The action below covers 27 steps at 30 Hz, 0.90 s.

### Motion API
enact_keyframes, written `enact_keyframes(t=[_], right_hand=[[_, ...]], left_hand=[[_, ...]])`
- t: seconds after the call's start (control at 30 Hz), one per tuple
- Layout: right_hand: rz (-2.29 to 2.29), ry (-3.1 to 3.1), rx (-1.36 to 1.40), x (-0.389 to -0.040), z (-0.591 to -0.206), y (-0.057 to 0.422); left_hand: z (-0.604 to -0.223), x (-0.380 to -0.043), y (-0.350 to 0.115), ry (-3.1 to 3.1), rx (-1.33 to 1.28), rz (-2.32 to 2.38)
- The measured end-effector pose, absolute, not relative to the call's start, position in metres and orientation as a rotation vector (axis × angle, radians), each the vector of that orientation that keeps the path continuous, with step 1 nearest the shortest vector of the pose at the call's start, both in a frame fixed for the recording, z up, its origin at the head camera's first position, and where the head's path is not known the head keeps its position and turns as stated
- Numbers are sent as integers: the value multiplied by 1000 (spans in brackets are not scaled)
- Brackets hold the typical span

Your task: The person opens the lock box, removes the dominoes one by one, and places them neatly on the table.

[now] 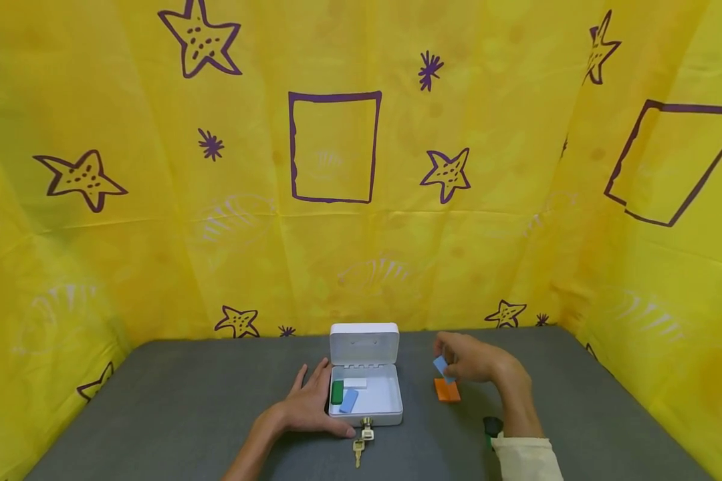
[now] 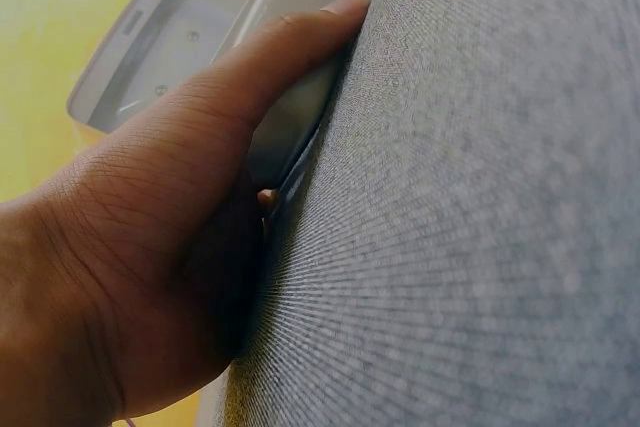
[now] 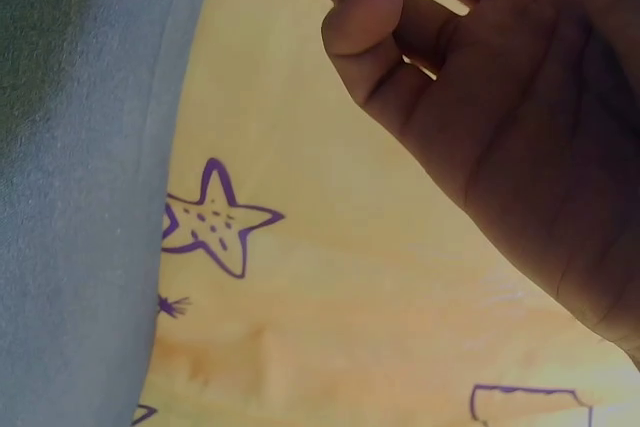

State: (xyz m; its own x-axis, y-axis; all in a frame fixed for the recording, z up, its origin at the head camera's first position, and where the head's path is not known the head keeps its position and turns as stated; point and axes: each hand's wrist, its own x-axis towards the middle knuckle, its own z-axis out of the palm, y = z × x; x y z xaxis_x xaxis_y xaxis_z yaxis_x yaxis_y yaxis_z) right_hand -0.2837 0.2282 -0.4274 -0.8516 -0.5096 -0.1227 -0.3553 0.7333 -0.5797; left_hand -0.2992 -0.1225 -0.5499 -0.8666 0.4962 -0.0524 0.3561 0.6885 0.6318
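Note:
A small white cash box (image 1: 391,419) stands on the grey table with its lid (image 1: 364,344) raised. Inside, at the left, lie a green block (image 1: 337,392), a white block (image 1: 355,383) and a light blue block (image 1: 349,401). My left hand (image 1: 307,409) rests against the box's left front corner, fingers along the side and thumb (image 2: 300,42) stretched across the front below the lock. Right of the box, my right hand (image 1: 472,359) pinches another light blue block (image 1: 441,365) just above some orange blocks (image 1: 448,391). In the right wrist view that blue block is hidden.
A key (image 1: 357,451) hangs from the one in the front lock (image 1: 367,423). Beside my right wrist is a black and green object (image 1: 492,426), partly covered by the arm. Yellow patterned cloth (image 1: 337,267) encloses the table's back and sides.

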Motion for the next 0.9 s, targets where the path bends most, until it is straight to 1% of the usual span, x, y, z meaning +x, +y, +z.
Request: enact_keyframes(t=[0.4,0.9], right_hand=[[-760,2768,-493,-284,-436,243],[-720,2776,-219,-287,-455,245]], left_hand=[[-558,-306,-125,2692,674,912],[-554,-304,-124,2672,673,923]])
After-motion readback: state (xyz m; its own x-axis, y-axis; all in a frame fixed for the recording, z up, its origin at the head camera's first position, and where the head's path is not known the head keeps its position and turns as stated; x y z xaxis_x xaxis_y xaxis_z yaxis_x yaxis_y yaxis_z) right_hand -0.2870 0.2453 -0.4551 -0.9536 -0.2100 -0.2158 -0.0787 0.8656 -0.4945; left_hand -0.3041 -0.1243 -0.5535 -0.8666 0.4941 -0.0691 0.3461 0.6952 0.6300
